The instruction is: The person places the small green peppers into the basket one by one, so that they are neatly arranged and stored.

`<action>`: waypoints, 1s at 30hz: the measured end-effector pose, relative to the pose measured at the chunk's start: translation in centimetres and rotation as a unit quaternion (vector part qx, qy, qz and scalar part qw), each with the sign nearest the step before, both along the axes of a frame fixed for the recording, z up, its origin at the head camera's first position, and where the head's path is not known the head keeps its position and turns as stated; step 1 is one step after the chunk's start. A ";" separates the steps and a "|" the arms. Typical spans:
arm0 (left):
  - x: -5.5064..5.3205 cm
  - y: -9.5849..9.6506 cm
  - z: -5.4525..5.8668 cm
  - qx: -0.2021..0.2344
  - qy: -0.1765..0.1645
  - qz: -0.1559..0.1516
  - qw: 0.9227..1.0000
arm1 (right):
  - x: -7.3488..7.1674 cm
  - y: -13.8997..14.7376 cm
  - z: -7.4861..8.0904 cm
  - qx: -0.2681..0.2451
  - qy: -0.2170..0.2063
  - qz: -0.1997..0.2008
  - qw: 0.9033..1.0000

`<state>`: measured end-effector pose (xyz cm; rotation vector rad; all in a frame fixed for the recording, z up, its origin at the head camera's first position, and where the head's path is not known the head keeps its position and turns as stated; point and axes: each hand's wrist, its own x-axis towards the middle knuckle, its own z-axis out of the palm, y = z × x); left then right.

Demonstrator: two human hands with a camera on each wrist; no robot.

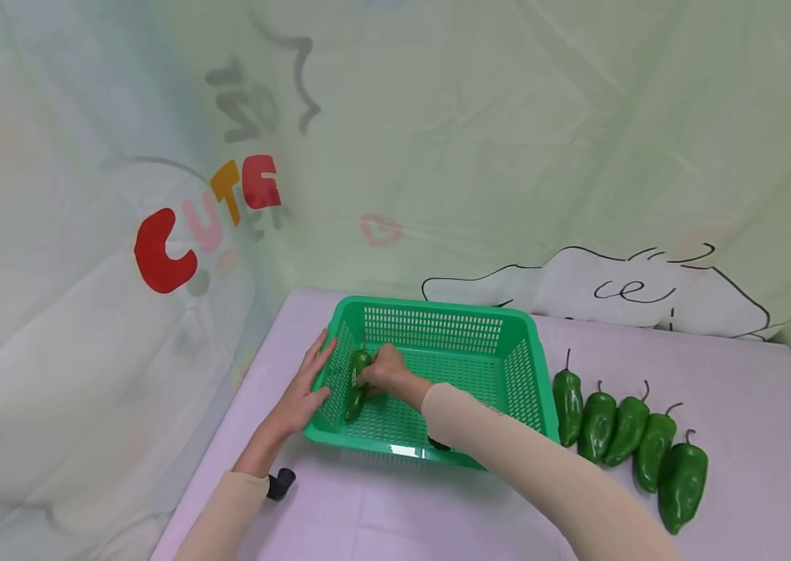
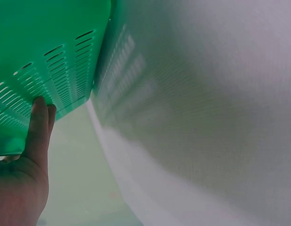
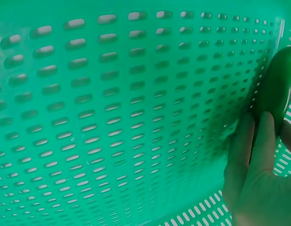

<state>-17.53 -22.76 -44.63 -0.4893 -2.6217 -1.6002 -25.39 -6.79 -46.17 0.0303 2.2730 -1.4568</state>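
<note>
A green pepper (image 1: 354, 403) lies lengthwise along the left side inside a green plastic basket (image 1: 430, 305). My right hand (image 1: 390, 369) reaches into the basket and grips this pepper by its middle. Fingers and thumb on either side of the pepper (image 3: 276, 87) show in the right wrist view, close to the slotted wall. At the basket's left side, my left hand (image 1: 299, 399) rests with straight fingers on the rim and outer wall. From the left wrist view, its extended fingers (image 2: 38, 125) lie against the slotted outside of the basket.
Several green peppers (image 1: 628, 432) stand in a slanting row on the pale tablecloth (image 1: 367, 510), right of the basket. Printed fabric walls (image 1: 507, 156) rise behind and to the left. A black device (image 1: 281, 484) is at the left wrist.
</note>
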 end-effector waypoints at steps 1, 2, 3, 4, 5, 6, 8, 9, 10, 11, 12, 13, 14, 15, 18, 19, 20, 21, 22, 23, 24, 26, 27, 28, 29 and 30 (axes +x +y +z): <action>-0.1 0.0 -0.2 0.001 0.001 -0.001 1.000 | 0.0 0.1 0.1 -0.001 0.000 -0.001 1.000; -0.4 0.0 -0.7 0.003 0.003 -0.001 1.000 | 0.1 0.3 0.2 0.002 0.000 -0.001 1.000; -0.7 -0.1 -1.2 0.005 0.006 -0.002 1.000 | 0.1 0.4 0.3 0.005 -0.001 0.000 1.000; -1.0 -0.2 -1.7 0.005 0.010 -0.001 1.000 | 0.0 0.6 0.5 0.010 -0.002 0.002 1.000; -1.3 -0.3 -2.3 0.002 0.015 0.000 1.000 | 0.0 0.8 0.7 0.015 -0.002 0.005 1.000; -1.6 -0.5 -2.9 -0.001 0.021 0.001 1.000 | -0.1 1.0 1.1 0.019 0.000 0.008 1.000; -2.2 -0.9 -3.9 -0.008 0.030 0.003 1.000 | -0.4 1.4 1.7 0.028 -0.001 0.012 1.000; -2.4 -1.1 -4.2 -0.010 0.033 0.003 0.999 | -0.6 1.6 2.0 0.031 -0.002 0.013 0.999; -2.6 -1.2 -4.5 -0.010 0.036 0.001 0.999 | -0.7 1.9 2.3 0.034 -0.001 0.013 0.999; -2.8 -1.3 -4.6 -0.009 0.037 -0.002 0.999 | -0.8 2.2 2.7 0.033 -0.002 0.012 0.999; -2.9 -1.4 -4.7 -0.008 0.038 -0.004 0.999 | -0.9 2.5 3.1 0.030 -0.002 0.010 1.000; -3.0 -1.5 -4.8 -0.005 0.037 -0.006 0.999 | -1.0 2.8 3.5 0.027 -0.005 0.010 1.000; -3.1 -1.5 -4.9 -0.003 0.035 -0.006 0.999 | -1.1 3.1 3.9 0.024 -0.007 0.011 1.000; -3.2 -1.7 -4.9 -0.002 0.032 -0.007 0.999 | -1.1 3.4 4.3 0.018 -0.009 0.011 1.000; -3.3 -2.0 -4.8 -0.003 0.019 0.000 1.000 | -1.1 4.2 5.9 -0.003 -0.012 0.015 1.000; -3.1 -1.9 -4.4 0.000 0.014 0.001 1.000 | -1.2 4.5 6.3 -0.009 -0.014 0.020 1.000; -2.9 -2.0 -3.8 0.002 0.008 0.002 1.000 | -1.3 4.7 6.7 -0.016 -0.014 0.022 1.000; -2.7 -2.0 -3.3 0.004 0.004 0.001 1.000 | -1.4 4.9 7.1 -0.022 -0.012 0.023 0.999; -2.5 -2.0 -2.6 0.006 0.002 0.000 1.000 | -1.6 5.0 7.4 -0.024 -0.009 0.025 0.999; -2.3 -2.0 -2.0 0.006 0.001 -0.001 1.000 | -1.7 5.2 7.7 -0.028 -0.007 0.026 0.999; -2.1 -2.0 -1.4 0.005 -0.002 -0.003 1.000 | -1.9 5.4 8.0 -0.031 -0.004 0.026 0.999; -2.1 -2.4 -0.8 0.005 -0.004 -0.005 1.000 | -2.1 5.7 8.6 -0.036 0.005 0.023 0.999; -2.1 -2.6 -0.8 0.004 -0.005 -0.006 1.000 | -2.1 5.8 8.8 -0.037 0.007 0.019 0.999; -2.2 -2.8 -0.8 0.002 -0.004 -0.005 1.000 | -2.2 6.0 9.1 -0.042 0.009 0.017 0.999; -2.4 -3.1 -1.0 0.002 -0.005 -0.004 1.000 | -2.2 6.1 9.2 -0.049 0.012 0.016 0.999; -2.4 -3.4 -1.1 0.004 -0.004 -0.002 1.000 | -2.2 6.2 9.4 -0.055 0.015 0.018 0.998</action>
